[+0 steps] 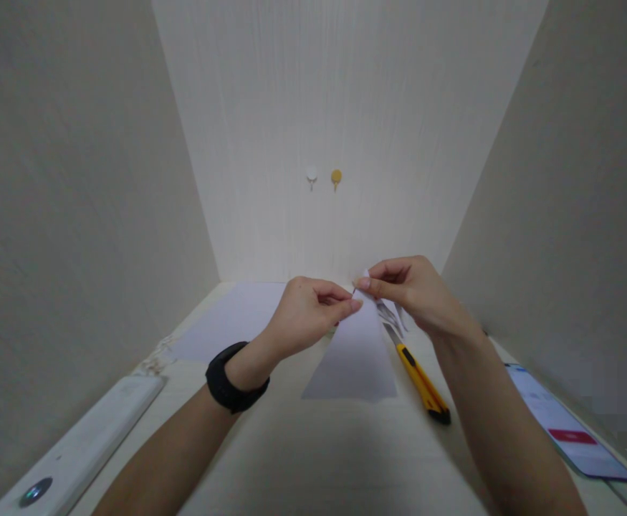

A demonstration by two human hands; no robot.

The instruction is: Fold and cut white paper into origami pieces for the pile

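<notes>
Seemingly both hands (313, 312) (407, 290) pinch paper (357, 355), top edge hidden

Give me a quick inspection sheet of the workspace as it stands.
Surface: pale desk inside a three-walled alcove.
Job's things: small white paper piece, its top edge pinched by both hands; yellow utility knife lying beside it, blade out.
Clutter: white sheet at the back left; phone, screen lit; white bar device.
Hands: left hand and right hand, fingertips meeting on the paper.
Cables: nothing seen.
Surroundings: two hooks on the back wall.
</notes>
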